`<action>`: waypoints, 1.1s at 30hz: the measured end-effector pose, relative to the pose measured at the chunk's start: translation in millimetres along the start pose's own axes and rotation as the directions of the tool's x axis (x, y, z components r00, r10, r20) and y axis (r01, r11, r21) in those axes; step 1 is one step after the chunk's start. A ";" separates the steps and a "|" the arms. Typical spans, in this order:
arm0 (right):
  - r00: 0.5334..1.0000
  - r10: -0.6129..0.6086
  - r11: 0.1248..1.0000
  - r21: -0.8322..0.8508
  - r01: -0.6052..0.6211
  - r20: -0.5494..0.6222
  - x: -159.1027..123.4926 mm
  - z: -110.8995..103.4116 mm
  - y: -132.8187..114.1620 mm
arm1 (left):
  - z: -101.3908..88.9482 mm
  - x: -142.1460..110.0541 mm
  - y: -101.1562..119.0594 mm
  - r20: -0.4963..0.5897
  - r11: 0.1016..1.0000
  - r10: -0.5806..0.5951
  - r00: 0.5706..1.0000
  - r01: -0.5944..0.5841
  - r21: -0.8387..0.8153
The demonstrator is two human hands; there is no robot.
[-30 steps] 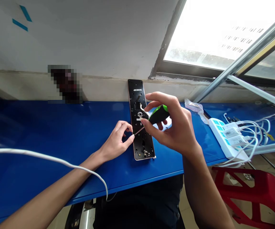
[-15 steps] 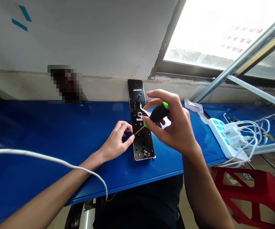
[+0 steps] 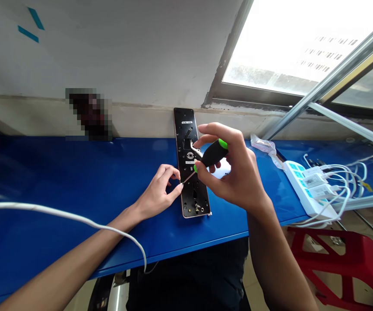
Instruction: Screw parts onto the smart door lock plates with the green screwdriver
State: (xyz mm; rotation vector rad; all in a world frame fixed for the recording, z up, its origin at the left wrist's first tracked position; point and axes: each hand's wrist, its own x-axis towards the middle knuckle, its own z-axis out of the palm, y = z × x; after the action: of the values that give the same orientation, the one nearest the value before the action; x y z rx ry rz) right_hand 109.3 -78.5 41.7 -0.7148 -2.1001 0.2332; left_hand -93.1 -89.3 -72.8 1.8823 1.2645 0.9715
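Note:
A long black lock panel [image 3: 188, 129] with a gold rim lies lengthwise on the blue table [image 3: 60, 181], its far end against the wall. My right hand [image 3: 235, 172] is closed around a screwdriver [image 3: 210, 156] with a black and green handle. The thin shaft slants down and left to the panel's left edge. My left hand [image 3: 157, 192] rests on the table beside that edge, thumb and forefinger pinched at the screwdriver tip. What they pinch is too small to make out.
A white power strip [image 3: 305, 188] with several plugged chargers and white cables lies at the right. A clear plastic bag [image 3: 264, 147] sits behind it. A white cable [image 3: 76, 218] crosses my left forearm. A red stool [image 3: 342, 263] stands below right. A window frame is behind.
My right hand has turned the screwdriver handle in its fingers, so the green end now points up and back. My left hand and the panel have stayed put.

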 end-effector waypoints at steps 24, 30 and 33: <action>1.000 0.021 1.000 0.019 -0.021 -0.007 0.3 0.7 2.8 | 0.6 0.1 -1.9 0.003 1.000 -0.010 1.000 0.010 -0.002; 1.000 0.010 1.000 0.002 -0.010 0.002 0.3 -0.6 2.3 | 0.0 -0.2 -0.6 0.005 1.000 -0.005 1.000 0.005 -0.003; 0.999 0.034 0.999 -0.027 -0.034 -0.008 0.0 0.7 3.2 | 0.5 -0.4 -1.9 0.003 1.000 -0.001 1.000 0.001 -0.001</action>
State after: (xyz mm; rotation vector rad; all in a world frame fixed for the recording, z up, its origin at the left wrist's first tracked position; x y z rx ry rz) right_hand 110.0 -75.8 39.9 -0.7667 -2.0886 0.2211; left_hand -93.6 -89.2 -74.7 1.8818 1.2636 0.9684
